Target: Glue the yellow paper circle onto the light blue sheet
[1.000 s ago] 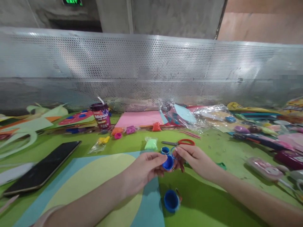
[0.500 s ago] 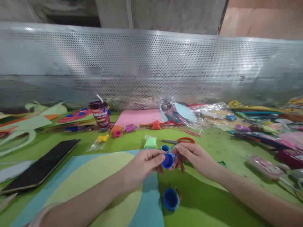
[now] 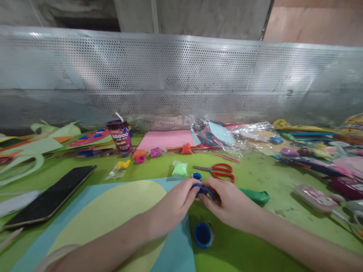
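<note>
Between the fingertips of both my hands is a small blue cup-shaped piece point(image 3: 202, 190), mostly covered by the fingers. My left hand point(image 3: 180, 202) pinches its left side, closed with thumb and forefinger together. From the right, my right hand point(image 3: 227, 200) curls its fingers round the other side. Below them a blue cup point(image 3: 203, 235) stands on the green table, its open top towards me. A smaller blue cup point(image 3: 196, 176) sits just beyond the fingertips. Under my left forearm lies light blue paper with a pale yellow circle point(image 3: 113, 215).
Red-handled scissors point(image 3: 222, 172) lie past my right hand, and a green pouch-like thing point(image 3: 256, 197) beside it. A mint-green packet point(image 3: 180, 169) is in front. A black phone point(image 3: 53, 196) lies left; a purple drink cup point(image 3: 121, 138) stands near the perforated metal panel point(image 3: 181, 75).
My right hand has come down and in, closing over the blue piece. Its thin blue loop no longer shows clearly. The scissor handles and green pouch-like thing are now more exposed.
</note>
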`<state>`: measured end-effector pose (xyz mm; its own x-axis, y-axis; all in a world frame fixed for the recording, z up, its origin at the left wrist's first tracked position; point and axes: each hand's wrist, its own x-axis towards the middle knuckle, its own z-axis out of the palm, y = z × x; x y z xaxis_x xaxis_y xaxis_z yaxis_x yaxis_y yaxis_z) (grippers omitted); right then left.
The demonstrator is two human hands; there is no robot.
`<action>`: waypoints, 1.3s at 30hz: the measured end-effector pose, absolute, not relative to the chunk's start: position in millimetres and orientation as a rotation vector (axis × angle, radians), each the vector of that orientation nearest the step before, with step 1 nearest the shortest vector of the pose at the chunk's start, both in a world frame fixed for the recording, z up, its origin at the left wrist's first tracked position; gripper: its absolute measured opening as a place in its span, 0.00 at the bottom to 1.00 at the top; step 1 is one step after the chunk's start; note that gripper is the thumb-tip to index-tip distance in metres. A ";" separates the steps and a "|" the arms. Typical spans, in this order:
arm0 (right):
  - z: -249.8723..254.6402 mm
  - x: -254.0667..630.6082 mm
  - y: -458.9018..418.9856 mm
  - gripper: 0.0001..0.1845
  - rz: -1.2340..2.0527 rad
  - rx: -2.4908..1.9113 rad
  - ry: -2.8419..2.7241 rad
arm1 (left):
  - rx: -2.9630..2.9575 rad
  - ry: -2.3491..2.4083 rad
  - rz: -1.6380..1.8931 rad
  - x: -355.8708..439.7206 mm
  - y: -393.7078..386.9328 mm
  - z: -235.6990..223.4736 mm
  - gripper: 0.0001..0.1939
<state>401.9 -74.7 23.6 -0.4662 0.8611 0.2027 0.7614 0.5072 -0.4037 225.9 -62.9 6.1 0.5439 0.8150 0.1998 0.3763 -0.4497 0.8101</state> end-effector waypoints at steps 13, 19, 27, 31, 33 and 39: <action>27.3 410.9 -69.4 0.14 0.583 -1.246 -2.406 | 2.628 1.067 0.645 222.5 -59.9 2.5 0.15; 35.8 414.9 -70.5 0.16 1.091 -1.256 -2.303 | 2.563 1.034 0.546 220.4 -62.0 1.9 0.17; 36.1 418.7 -68.4 0.15 1.417 -1.227 -2.152 | 2.273 0.945 0.527 218.5 -65.7 12.2 0.16; 36.6 419.3 -65.8 0.16 1.519 -1.199 -2.084 | 2.193 0.904 0.539 217.4 -66.6 12.4 0.16; 36.5 419.8 -65.3 0.16 1.565 -1.185 -2.065 | 2.167 0.885 0.533 217.5 -67.3 12.3 0.16; 36.2 418.4 -66.8 0.17 1.591 -1.170 -2.088 | 2.091 0.868 0.530 218.6 -65.1 13.2 0.15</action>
<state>418.4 -66.8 36.2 -0.6387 0.7276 -0.2501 0.4342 0.0726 -0.8979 218.6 -65.1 13.2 0.6775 0.7318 0.0733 0.3997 -0.4500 0.7986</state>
